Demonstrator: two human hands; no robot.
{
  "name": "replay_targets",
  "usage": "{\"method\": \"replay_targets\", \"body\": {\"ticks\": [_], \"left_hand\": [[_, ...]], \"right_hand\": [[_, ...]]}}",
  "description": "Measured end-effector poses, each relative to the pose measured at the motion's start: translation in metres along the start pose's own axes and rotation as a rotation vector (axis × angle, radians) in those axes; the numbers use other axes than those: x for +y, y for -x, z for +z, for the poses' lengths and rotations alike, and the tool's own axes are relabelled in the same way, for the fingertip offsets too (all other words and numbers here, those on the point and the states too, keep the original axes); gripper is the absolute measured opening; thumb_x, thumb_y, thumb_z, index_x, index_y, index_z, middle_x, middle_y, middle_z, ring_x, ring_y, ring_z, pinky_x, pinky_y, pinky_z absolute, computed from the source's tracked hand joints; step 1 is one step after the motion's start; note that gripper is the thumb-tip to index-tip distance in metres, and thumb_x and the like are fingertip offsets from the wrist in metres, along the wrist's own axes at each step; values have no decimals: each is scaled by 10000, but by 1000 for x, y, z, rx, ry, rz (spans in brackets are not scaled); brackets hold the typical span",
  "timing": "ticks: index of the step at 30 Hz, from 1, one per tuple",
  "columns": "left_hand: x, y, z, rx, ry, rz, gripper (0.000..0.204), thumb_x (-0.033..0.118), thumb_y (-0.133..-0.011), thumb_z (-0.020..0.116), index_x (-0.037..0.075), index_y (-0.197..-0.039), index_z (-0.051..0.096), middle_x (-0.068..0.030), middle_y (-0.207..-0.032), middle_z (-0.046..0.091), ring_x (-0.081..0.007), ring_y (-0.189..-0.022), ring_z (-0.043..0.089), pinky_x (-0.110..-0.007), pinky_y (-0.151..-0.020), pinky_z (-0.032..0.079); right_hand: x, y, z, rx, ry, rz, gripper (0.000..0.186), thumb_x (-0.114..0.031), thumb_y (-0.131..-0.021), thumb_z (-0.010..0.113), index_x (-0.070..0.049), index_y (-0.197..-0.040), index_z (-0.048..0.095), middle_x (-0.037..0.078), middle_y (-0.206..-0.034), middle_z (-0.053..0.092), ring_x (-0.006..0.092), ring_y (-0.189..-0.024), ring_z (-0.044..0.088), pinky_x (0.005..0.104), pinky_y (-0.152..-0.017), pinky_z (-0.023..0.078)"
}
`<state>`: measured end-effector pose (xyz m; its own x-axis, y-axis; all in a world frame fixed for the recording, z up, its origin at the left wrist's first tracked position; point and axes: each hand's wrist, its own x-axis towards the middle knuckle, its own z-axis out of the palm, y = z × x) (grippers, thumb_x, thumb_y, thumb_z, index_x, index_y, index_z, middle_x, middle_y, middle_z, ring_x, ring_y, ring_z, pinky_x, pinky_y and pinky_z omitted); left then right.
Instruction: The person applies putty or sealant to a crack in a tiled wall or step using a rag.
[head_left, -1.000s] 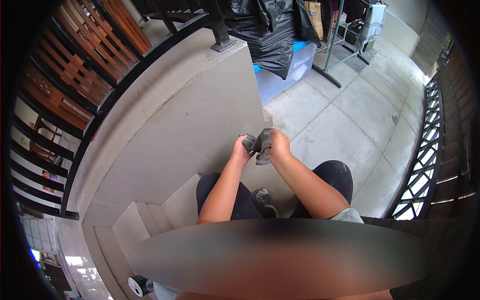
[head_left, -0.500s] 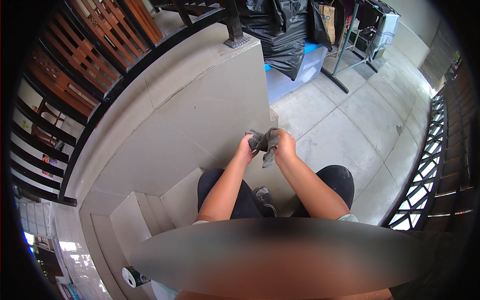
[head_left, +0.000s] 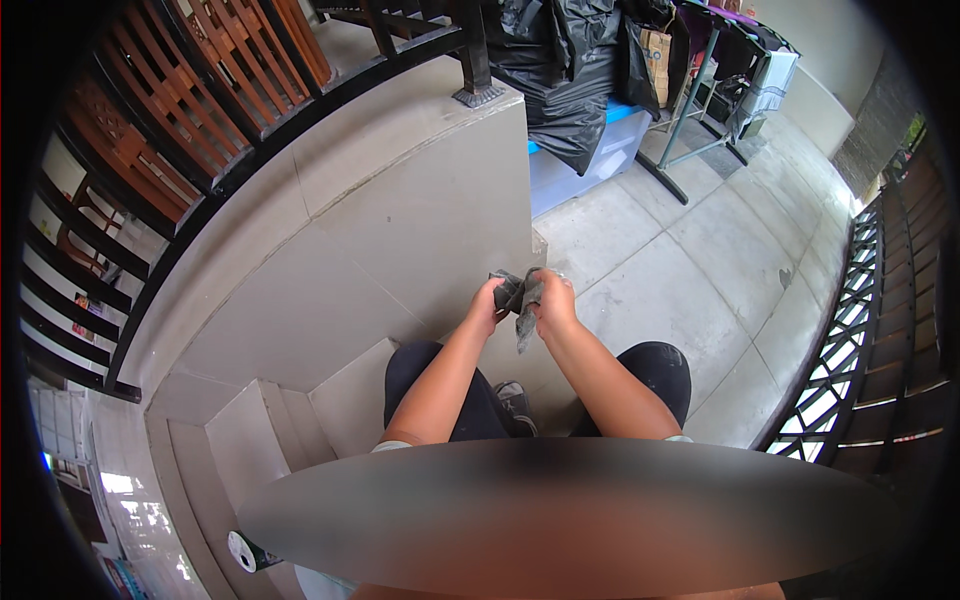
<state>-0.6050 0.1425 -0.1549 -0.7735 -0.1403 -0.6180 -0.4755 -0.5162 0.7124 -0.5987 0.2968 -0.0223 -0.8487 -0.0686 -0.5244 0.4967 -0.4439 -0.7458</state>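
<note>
Dark grey cloth (head_left: pixel 519 297) held bunched between both hands, above the knees and in front of a grey concrete wall (head_left: pixel 400 230). Left hand (head_left: pixel 487 305) closed on its left edge; right hand (head_left: pixel 553 303) curled around the right part, one strip hanging below. Black bin bags (head_left: pixel 560 60) far beyond, near a blue-lidded box (head_left: pixel 590 155).

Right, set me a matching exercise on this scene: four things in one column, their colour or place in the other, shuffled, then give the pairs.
Things:
1. cloth
2. storage bin
3. rubbish bags
4. shoe

Colour or place:
A. black, piled on the bin
B. grey, held between the left hand and right hand
C. on the floor between the knees
D. pale with a blue lid

Pairs: 1-B, 2-D, 3-A, 4-C
</note>
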Motion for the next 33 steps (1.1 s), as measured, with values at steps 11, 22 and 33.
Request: {"method": "replay_targets", "body": {"ticks": [11,22,33], "left_hand": [[-3,18,2,-19,-157,51,225,297,-851,663,198,-1047,610,24,-997,628,-148,-984,567,-383,-872,429],[4,42,15,-45,-157,318,87,147,-908,655,138,-994,664,51,-938,662,-84,-878,603,-273,-775,459],[-7,34,20,-130,-479,606,191,49,-880,606,12,-1057,670,-37,-953,699,-93,-864,611,-275,-760,499]], "right_hand": [[29,-16,14,102,192,-49,605,-190,-778,663,19,-1238,330,171,-1002,521,231,-898,541,406,-681,462],[54,-43,9,60,486,-370,630,-190,-768,659,88,-1232,336,279,-1104,560,346,-1046,601,415,-910,484],[55,-53,5,13,658,-275,574,-233,-751,671,41,-1190,422,208,-1057,609,278,-949,633,386,-833,513]]}}
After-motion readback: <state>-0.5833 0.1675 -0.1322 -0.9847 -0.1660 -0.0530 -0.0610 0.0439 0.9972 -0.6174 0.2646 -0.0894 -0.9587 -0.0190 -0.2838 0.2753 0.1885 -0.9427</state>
